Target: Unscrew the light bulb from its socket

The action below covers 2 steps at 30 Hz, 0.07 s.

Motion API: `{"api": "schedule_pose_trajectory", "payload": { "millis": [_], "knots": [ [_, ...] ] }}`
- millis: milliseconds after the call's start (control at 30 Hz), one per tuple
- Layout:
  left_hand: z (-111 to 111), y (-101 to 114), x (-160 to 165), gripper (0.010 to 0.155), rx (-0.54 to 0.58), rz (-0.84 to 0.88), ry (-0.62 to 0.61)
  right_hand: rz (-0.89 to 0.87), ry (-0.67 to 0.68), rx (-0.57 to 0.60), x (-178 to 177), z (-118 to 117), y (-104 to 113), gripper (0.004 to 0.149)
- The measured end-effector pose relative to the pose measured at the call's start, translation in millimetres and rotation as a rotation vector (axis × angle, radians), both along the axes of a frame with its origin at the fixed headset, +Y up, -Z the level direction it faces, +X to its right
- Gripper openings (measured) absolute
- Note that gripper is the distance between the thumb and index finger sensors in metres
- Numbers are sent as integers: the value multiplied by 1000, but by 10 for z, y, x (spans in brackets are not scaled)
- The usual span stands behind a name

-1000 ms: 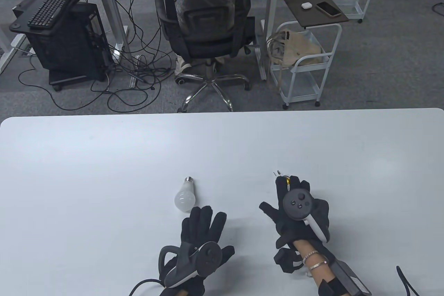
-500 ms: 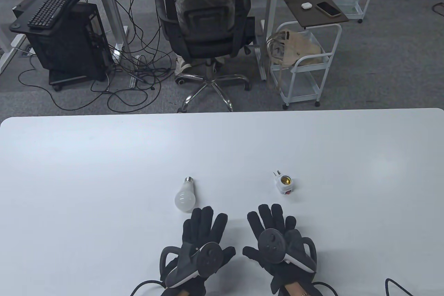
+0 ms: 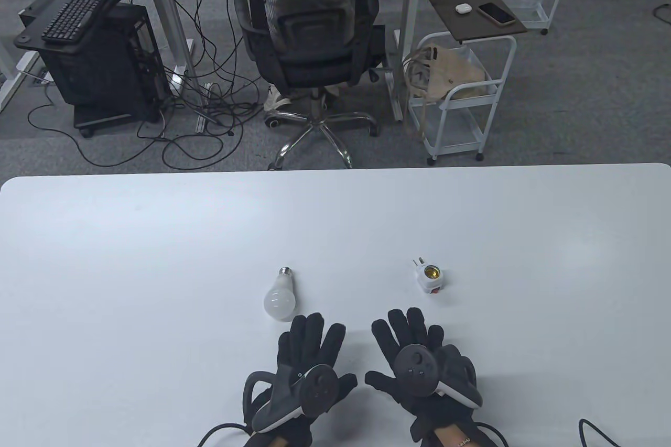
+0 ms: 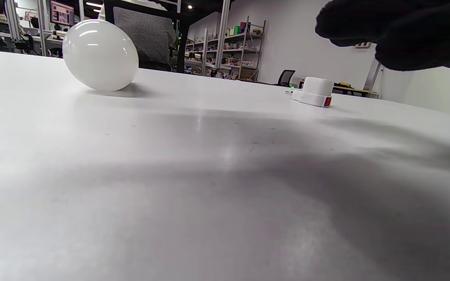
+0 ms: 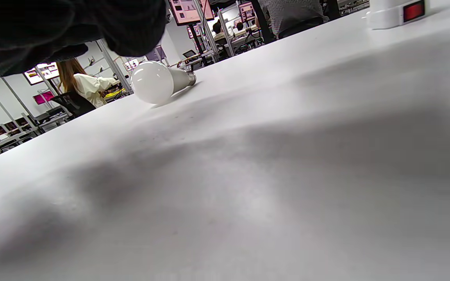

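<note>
A white light bulb [image 3: 279, 297] lies on its side on the white table [image 3: 157, 258], screw base pointing away; it also shows in the left wrist view [image 4: 100, 54] and the right wrist view [image 5: 158, 81]. A white plug-in socket [image 3: 430, 278] with a brass opening and red switch stands apart to its right, empty; it shows in the left wrist view [image 4: 314, 91] and at the right wrist view's top edge [image 5: 399, 11]. My left hand [image 3: 309, 347] rests flat, fingers spread, just below the bulb. My right hand [image 3: 414, 342] rests flat, fingers spread, below the socket. Both hold nothing.
Beyond the table's far edge stand an office chair [image 3: 309, 33] with a person in it, a white cart [image 3: 461, 96] with a bag, and a computer stand [image 3: 89, 48] with cables on the floor. A black cable [image 3: 603, 431] lies at the table's bottom right.
My right hand let go of the socket and drew back toward the near edge, now lying flat beside my left hand. The socket stays standing alone. The left hand and bulb barely moved.
</note>
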<state>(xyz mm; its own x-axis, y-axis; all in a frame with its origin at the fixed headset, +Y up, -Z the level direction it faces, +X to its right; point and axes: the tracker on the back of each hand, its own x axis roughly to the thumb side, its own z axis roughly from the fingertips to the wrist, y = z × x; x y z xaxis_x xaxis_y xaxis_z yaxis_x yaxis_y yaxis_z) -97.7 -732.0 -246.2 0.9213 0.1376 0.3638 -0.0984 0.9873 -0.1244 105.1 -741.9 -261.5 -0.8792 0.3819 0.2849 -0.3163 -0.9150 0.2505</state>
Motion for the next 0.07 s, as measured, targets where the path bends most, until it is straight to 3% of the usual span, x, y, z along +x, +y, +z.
{"api": "schedule_pose_trajectory", "payload": {
  "millis": [67],
  "knots": [
    [3,-6,9,83,-8,1,-5,-6,7,-8,-5,1,-8,83]
  ]
}}
